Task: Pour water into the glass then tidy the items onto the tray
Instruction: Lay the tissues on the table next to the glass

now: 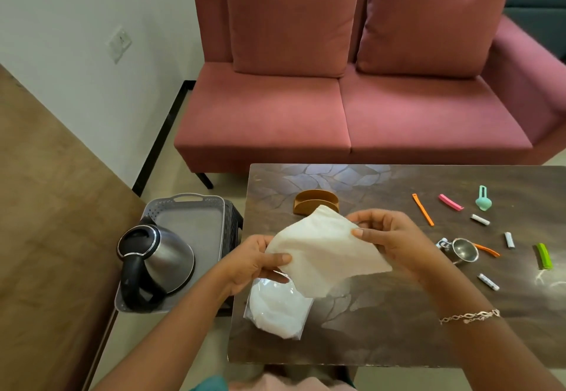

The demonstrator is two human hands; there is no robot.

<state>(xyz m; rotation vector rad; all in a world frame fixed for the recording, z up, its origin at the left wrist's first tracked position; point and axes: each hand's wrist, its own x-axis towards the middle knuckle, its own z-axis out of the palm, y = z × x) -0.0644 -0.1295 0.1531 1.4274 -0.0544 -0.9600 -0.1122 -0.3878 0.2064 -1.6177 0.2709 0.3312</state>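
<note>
Tray (196, 225): the grey one sits on a dark crate to the left of the left hand (254, 263), beside the worktop (398, 323), and carries a steel kettle (156, 260) with a black handle. Both hands are closed in a pinch on a white napkin (326, 256), held spread above the worktop: the left hand grips its lower left edge between thumb and fingers, the right hand (389, 237) grips its upper right edge the same way. A bracelet (470, 316) circles the right wrist. Under the left hand lies a clear packet of white napkins (275, 308). Just beyond the napkin stands a brown napkin holder (315, 202). To the right of the right hand, close by, a small steel cup (462, 250) lies on its side among scattered coloured clips (422, 209) and small white sachets (488, 282). Past the dark patterned worktop stands a pink sofa (352, 109) against a white wall, on a pale floor.
</note>
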